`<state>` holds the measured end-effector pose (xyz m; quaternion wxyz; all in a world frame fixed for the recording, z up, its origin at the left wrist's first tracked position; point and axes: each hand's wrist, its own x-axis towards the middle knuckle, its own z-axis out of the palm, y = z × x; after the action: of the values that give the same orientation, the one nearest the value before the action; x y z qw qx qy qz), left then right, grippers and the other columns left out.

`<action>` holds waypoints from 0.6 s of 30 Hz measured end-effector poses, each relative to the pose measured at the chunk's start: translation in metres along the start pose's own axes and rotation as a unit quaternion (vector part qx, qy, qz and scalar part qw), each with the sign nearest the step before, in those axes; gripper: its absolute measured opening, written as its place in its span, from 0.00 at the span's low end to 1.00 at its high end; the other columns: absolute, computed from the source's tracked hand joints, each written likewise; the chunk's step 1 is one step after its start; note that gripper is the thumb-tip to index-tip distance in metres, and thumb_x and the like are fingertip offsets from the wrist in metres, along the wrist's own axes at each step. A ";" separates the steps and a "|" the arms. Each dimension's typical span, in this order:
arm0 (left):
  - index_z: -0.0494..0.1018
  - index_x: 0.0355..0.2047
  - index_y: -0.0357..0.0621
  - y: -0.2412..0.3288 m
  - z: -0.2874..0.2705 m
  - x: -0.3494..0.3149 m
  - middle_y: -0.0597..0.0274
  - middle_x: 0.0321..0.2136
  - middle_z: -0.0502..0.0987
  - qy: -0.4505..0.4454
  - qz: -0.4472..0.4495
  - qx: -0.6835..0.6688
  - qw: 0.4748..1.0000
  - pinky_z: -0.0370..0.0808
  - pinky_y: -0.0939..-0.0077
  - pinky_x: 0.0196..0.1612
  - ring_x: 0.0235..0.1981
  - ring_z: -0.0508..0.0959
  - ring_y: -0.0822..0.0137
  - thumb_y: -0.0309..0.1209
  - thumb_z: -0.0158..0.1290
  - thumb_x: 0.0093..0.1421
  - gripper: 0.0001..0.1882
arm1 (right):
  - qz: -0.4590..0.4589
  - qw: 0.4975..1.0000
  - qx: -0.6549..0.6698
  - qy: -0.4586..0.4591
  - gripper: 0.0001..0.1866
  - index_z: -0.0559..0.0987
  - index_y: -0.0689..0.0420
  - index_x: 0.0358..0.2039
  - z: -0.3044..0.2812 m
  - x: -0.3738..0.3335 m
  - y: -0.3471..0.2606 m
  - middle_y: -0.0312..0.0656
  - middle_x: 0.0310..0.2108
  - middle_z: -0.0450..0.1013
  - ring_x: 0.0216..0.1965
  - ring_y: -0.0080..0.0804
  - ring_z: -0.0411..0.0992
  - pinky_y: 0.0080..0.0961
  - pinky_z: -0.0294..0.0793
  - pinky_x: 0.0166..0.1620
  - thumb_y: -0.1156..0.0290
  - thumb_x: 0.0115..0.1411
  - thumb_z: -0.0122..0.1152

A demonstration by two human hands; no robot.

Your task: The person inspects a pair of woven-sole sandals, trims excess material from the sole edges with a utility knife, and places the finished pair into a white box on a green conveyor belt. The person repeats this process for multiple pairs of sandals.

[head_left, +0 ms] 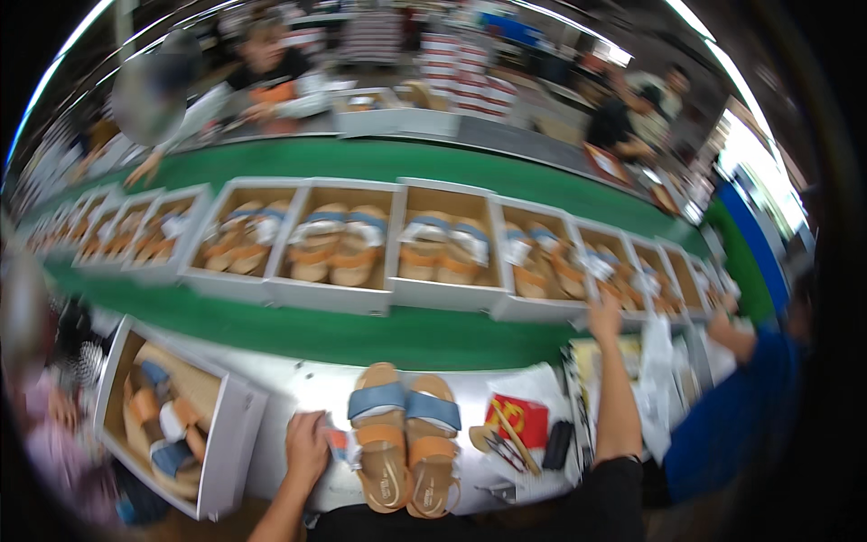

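A pair of tan sandals with blue and orange-brown straps lies side by side on the pale worktable in front of me. To their left, my left hand has its fingers curled at a small orange-and-blue tag, which seems pinched in the fingertips beside the sandal. My right hand reaches forward to the near rim of an open white shoebox in the row; its fingers are blurred, so their grip is unclear. White tissue shows under the sandals' straps.
Open shoeboxes with sandals line a green conveyor. Another open box tilts at my left. A red packet, scissors and a black case lie right of the sandals. A co-worker's blue sleeve is close on the right.
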<state>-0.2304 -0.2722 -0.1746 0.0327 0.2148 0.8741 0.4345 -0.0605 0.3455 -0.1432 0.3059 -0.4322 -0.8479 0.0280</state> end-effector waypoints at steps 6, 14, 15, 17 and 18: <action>0.70 0.59 0.49 -0.026 0.051 0.037 0.43 0.63 0.64 -0.004 0.093 0.274 0.957 0.52 0.39 0.67 0.66 0.63 0.44 0.39 0.48 0.66 0.22 | 0.017 0.973 -0.002 -0.230 0.22 0.76 0.63 0.52 0.068 0.074 0.064 0.62 0.49 0.74 0.55 0.56 0.71 0.41 0.69 0.57 0.61 0.64 0.52; 0.61 0.66 0.50 -0.016 0.056 0.043 0.45 0.66 0.60 -0.050 0.080 0.263 0.960 0.48 0.43 0.69 0.69 0.57 0.48 0.43 0.42 0.70 0.26 | -0.148 0.955 0.123 -0.226 0.28 0.70 0.66 0.58 0.080 0.103 0.128 0.63 0.51 0.73 0.54 0.57 0.70 0.41 0.65 0.59 0.54 0.72 0.39; 0.61 0.66 0.50 -0.015 0.052 0.039 0.45 0.66 0.59 -0.049 0.067 0.272 0.959 0.48 0.43 0.69 0.69 0.57 0.48 0.43 0.42 0.70 0.27 | -0.145 0.946 0.115 -0.268 0.28 0.70 0.66 0.58 0.095 0.094 0.099 0.63 0.51 0.72 0.54 0.57 0.70 0.40 0.65 0.59 0.54 0.72 0.40; 0.58 0.68 0.51 -0.012 0.046 0.032 0.44 0.68 0.56 -0.055 0.043 0.283 0.957 0.47 0.43 0.70 0.69 0.55 0.46 0.44 0.41 0.71 0.28 | -0.146 0.923 0.088 -0.344 0.27 0.69 0.68 0.58 0.080 0.068 -0.009 0.64 0.51 0.72 0.55 0.55 0.69 0.39 0.65 0.59 0.56 0.72 0.41; 0.58 0.68 0.51 -0.010 0.047 0.036 0.43 0.68 0.56 -0.058 0.050 0.276 0.958 0.47 0.43 0.70 0.70 0.55 0.46 0.44 0.41 0.71 0.28 | -0.140 0.923 0.080 -0.349 0.28 0.69 0.68 0.58 0.066 0.069 -0.022 0.64 0.52 0.72 0.56 0.55 0.69 0.39 0.65 0.59 0.55 0.72 0.42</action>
<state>-0.2545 -0.2278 -0.2072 0.0008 0.2841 0.9446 0.1642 -0.1419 0.3979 -0.1557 0.0251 -0.2455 -0.9478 0.2018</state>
